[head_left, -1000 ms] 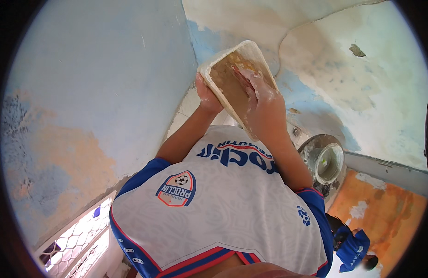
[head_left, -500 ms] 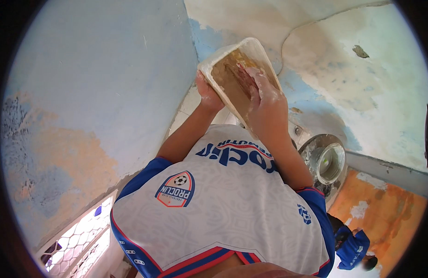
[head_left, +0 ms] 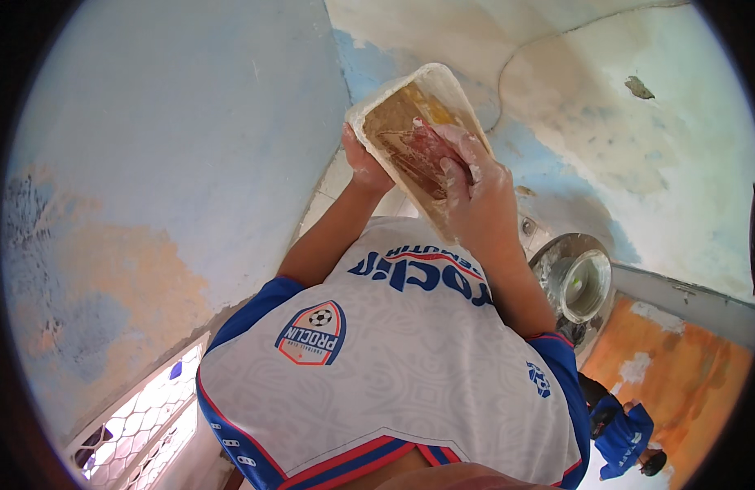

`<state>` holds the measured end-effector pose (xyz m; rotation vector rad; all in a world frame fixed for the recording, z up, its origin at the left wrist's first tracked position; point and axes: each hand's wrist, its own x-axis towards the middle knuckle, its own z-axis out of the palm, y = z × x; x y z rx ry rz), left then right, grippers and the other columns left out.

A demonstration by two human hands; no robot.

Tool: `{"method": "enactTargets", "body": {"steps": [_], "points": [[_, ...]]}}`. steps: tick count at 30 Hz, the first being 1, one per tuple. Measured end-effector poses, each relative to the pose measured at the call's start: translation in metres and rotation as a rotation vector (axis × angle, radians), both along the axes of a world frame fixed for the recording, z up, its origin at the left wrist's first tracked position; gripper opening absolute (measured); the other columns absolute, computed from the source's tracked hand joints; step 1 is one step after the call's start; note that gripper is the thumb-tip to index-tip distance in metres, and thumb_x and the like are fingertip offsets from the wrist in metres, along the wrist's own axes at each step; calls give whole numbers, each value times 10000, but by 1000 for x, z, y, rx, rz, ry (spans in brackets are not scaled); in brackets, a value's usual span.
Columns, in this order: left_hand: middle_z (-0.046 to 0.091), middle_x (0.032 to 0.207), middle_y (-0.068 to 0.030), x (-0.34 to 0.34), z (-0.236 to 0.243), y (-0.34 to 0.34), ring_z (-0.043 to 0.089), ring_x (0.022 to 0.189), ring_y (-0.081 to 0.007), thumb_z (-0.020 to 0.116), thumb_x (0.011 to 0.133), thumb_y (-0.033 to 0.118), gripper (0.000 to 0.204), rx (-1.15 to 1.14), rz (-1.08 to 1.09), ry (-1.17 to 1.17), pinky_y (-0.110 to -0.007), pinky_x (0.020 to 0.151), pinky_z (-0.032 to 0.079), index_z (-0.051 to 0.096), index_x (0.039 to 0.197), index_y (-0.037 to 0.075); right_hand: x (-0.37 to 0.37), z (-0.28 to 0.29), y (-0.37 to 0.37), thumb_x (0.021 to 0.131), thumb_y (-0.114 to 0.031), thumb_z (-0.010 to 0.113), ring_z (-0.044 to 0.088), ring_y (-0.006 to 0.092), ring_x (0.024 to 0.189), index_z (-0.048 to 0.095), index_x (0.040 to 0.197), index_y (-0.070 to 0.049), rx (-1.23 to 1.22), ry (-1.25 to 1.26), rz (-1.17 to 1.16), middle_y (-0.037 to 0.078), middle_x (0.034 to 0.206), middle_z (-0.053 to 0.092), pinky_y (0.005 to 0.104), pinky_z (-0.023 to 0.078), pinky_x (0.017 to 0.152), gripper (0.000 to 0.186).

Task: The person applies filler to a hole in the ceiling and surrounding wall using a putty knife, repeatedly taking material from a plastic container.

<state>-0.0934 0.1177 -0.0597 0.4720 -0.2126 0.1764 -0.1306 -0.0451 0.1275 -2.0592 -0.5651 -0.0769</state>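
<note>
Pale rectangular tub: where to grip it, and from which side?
I'd take the tub by its left long wall, coming from the left, where the left hand holds it. Its open mouth faces the camera, leaving that straight outer side accessible, while the right hand, reaching over the mouth, crowds the right side. Contact beneath is hidden.

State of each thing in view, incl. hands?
White tub: uncovered, brownish inside, contents unclear
Left hand: gripping the tub's side
Right hand: whitish smears, holding reddish piece over the tub's opening
Reddish piece: gripped, exact kind unclear
Round container: uncovered
Orange wall: patchy, pale spots
</note>
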Motion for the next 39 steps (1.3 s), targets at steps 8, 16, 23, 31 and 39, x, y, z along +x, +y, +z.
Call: {"method": "enactTargets", "body": {"steps": [8,16,23,31,39], "points": [[518,1489,-148,-4,-2,-5,528,1334,-325,293,962,791,916,19,10,11,-490,1112,448,442,1518,79,-2,17,-16,927,113,553,708,228,1082,645,1264,15,119,110,37,162,1157,726,319,527,956,363],[520,1484,-155,-3,-8,-20,529,1334,-336,315,954,796,922,29,11,35,-500,1107,455,441,1517,76,8,16,-41,969,128,517,649,175,1163,600,1305,48,350,255,104,130,1246,680,288,486,1016,355],[523,1479,-161,-3,-8,-36,532,1333,-343,334,952,793,919,17,-10,-13,-506,1099,464,442,1513,74,18,20,-71,967,124,530,648,175,1170,570,1310,51,476,347,126,151,1277,675,303,489,1026,353],[498,1521,-128,2,9,-62,503,1380,-317,276,966,775,891,-15,-3,189,-480,1154,419,415,1542,110,42,3,-124,969,85,551,681,144,1061,572,1299,20,651,407,-60,126,1194,711,265,533,942,337],[485,1539,-132,21,23,-116,490,1393,-319,257,1003,726,838,96,-86,294,-473,1162,412,401,1553,111,75,-36,-210,968,-30,597,714,136,919,584,1174,-41,1031,733,-55,74,1036,705,272,606,806,207]]}}
